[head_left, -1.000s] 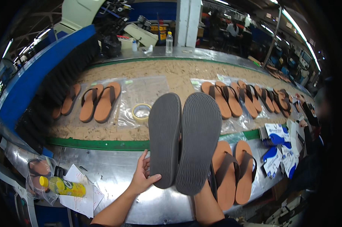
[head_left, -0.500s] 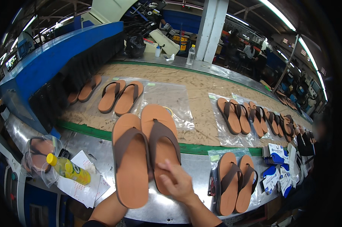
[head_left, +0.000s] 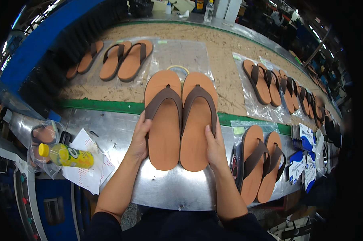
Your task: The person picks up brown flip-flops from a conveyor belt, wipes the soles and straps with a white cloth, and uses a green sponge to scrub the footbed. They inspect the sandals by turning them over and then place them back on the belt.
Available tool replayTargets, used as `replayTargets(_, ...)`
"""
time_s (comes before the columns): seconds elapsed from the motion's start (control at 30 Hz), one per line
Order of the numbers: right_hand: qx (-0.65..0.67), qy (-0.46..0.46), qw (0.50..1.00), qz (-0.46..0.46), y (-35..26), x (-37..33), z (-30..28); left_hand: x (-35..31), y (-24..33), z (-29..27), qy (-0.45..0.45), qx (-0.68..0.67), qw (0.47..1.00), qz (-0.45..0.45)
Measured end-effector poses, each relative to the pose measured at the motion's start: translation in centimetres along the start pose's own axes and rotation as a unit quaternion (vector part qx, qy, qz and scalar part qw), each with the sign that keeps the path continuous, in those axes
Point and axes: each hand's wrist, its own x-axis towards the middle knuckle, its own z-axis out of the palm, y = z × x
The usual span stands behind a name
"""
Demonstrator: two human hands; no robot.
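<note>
Forearms come up from 7 and 5 o'clock; left hand clamped on the outer edge of the left sandal, thumb at the rim by the strap; right hand clamped on the outer edge of the right sandal, thumb over the footbed. Pair sits centred between both grips, side by side, footbeds up, toes at 12, heels at 6, in front of a shiny metal counter. Tape roll part-hidden just past toes, on tan belt. More sandals on belt at 11 and 2–3. Bagged pair at 4, blue-white cards beyond. Yellow bottle over papers at 8–9. Blue machine housing at 10.
</note>
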Motion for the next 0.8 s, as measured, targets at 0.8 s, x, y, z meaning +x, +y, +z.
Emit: replayTargets(0.8,0.014,-0.016,1.0,0.021,-1.2,-0.4,0.0,-0.3,0.2,0.5,0.011,-0.039,0.999,-0.03)
